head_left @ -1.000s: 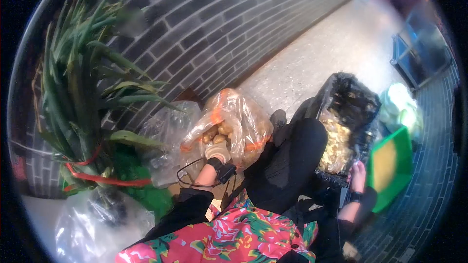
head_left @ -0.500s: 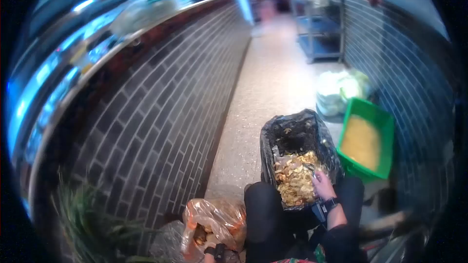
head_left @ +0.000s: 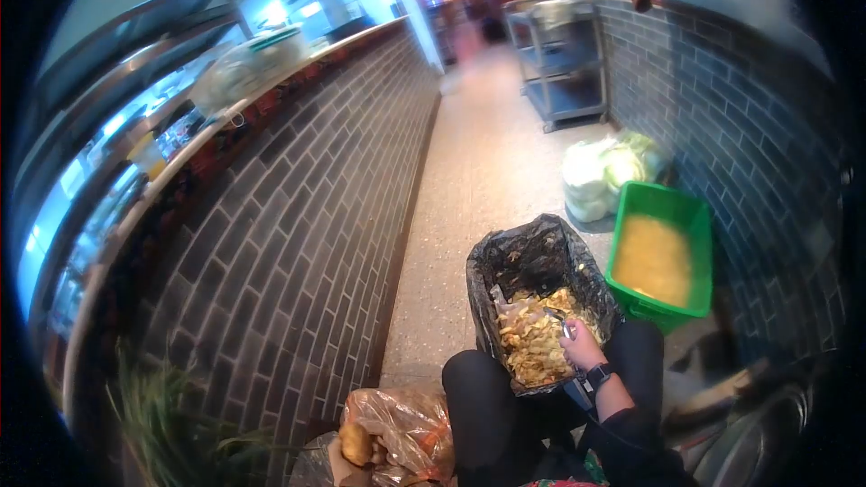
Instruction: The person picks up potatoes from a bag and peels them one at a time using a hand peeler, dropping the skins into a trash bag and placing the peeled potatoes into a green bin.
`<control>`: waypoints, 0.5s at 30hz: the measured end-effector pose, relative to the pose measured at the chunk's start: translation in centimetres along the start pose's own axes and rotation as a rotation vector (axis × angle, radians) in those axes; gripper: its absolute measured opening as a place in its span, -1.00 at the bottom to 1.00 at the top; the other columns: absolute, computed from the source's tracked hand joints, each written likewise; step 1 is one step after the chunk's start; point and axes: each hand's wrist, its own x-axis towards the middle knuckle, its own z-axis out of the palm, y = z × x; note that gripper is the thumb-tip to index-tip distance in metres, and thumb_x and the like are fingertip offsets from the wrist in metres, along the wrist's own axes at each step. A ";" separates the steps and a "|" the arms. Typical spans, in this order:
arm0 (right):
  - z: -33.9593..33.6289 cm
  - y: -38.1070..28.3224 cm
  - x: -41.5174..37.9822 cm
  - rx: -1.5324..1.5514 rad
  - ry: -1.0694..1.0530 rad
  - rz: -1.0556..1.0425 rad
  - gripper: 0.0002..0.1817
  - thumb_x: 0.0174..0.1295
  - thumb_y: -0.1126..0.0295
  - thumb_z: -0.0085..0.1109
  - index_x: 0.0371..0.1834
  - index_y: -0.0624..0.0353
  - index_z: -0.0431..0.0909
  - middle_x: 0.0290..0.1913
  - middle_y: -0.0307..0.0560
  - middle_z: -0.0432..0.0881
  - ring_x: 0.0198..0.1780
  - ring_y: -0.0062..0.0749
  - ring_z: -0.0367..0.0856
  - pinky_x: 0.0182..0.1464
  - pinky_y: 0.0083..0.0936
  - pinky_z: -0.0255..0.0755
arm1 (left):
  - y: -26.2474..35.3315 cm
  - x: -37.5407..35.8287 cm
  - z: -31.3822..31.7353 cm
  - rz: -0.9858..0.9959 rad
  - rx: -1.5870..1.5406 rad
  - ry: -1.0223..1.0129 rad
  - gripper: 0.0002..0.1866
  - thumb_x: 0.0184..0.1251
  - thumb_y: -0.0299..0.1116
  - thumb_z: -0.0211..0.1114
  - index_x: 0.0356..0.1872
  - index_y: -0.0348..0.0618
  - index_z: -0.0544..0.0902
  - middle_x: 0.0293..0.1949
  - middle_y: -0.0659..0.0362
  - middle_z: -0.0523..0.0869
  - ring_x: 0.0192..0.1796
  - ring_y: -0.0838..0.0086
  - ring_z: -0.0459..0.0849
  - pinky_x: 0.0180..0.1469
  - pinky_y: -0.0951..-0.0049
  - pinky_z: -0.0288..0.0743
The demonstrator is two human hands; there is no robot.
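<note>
My left hand point(head_left: 341, 467) grips a brown, unpeeled potato point(head_left: 356, 444) at the mouth of a clear plastic bag point(head_left: 413, 417), where more potatoes partly show. In my right hand point(head_left: 585, 347) is a peeler point(head_left: 567, 329), its metal part visible beyond the fingers. That hand hovers over a bin lined with a black bag point(head_left: 480, 275), which stands between my knees. A heap of pale and brown peelings point(head_left: 537, 338) lies in the bin.
Right of the bin stands a green crate point(head_left: 696, 257) with cloudy yellowish contents. Behind it are cabbages point(head_left: 603, 171) in a bag, then a metal trolley point(head_left: 564, 72). Green leafy stalks point(head_left: 171, 415) lie at lower left. Brick walls point(head_left: 298, 189) flank the walkway.
My left hand has come up out of the plastic bag with a potato in it. My right hand stays over the bin with the peeler. The view has shifted slightly.
</note>
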 end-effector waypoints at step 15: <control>-7.7 -13.7 -4.1 0.350 -0.036 -0.003 -0.59 0.32 0.49 0.06 0.21 0.21 0.23 -0.38 -0.16 0.50 -0.62 -0.60 0.37 -0.63 -0.60 0.27 | 8.8 10.7 24.0 -0.291 -0.825 -0.362 -0.43 0.27 0.20 0.16 0.07 -0.05 0.54 -0.19 0.10 0.63 -0.14 0.22 0.62 -0.11 0.24 0.58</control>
